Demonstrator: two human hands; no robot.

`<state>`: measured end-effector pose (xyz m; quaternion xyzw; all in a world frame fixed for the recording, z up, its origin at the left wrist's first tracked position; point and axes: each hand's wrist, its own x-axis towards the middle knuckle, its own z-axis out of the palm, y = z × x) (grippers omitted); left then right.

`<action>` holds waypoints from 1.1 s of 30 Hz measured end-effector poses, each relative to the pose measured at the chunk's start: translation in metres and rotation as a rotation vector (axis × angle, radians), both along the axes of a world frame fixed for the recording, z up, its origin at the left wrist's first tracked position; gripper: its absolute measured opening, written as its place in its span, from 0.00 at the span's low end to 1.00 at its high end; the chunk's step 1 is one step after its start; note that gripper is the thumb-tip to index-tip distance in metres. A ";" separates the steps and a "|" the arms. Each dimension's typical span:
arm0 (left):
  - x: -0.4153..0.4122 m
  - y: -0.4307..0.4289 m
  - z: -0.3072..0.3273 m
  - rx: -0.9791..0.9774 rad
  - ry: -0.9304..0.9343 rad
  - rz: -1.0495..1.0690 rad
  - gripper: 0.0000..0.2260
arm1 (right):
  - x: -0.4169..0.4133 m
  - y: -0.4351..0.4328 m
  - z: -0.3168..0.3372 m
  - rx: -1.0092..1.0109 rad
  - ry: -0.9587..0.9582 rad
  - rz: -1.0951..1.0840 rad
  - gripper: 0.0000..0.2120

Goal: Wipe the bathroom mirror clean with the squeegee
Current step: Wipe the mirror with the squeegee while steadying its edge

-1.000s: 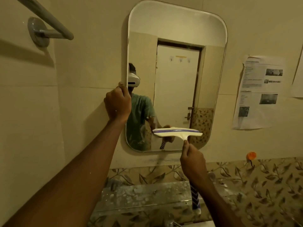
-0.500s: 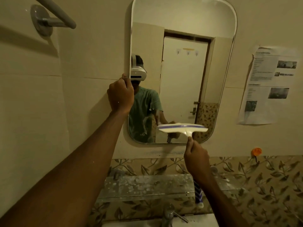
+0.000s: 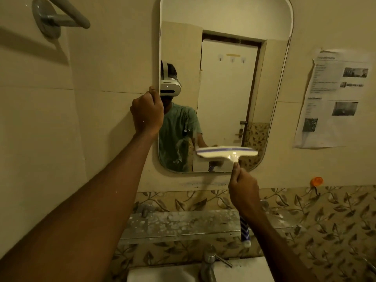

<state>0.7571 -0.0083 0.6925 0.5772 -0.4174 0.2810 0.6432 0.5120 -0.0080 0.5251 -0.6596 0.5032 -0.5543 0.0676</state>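
Note:
A rounded wall mirror (image 3: 223, 27) hangs straight ahead and reflects a person and a white door. My left hand (image 3: 147, 113) grips the mirror's left edge at mid height. My right hand (image 3: 243, 192) holds the handle of a white squeegee (image 3: 226, 152) with a blue stripe. Its wide blade lies level against the lower right part of the glass, close to the bottom edge. The blue and white end of the handle sticks out below my right wrist. A wet smear shows on the glass left of the blade.
A speckled shelf (image 3: 179, 224) runs under the mirror, above a tap (image 3: 208, 261) and white basin (image 3: 162, 273). A grey towel bar (image 3: 61, 15) is mounted at upper left. Printed sheets (image 3: 333, 98) are taped to the wall at right, with an orange hook (image 3: 316, 181) below them.
The view has dropped and drawn closer, so the tap and basin now show. The squeegee blade sits lower on the mirror, nearer the bottom edge. My left hand keeps its grip.

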 end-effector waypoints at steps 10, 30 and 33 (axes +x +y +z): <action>0.005 0.011 0.006 0.059 0.097 -0.122 0.23 | -0.008 0.012 -0.052 0.138 -0.003 -0.039 0.27; 0.015 0.014 0.130 0.080 0.489 -0.700 0.29 | 0.064 -0.006 0.362 -0.338 -0.132 0.084 0.21; 0.018 0.017 0.129 0.113 0.484 -0.811 0.28 | 0.073 -0.004 0.385 -0.303 -0.050 0.063 0.20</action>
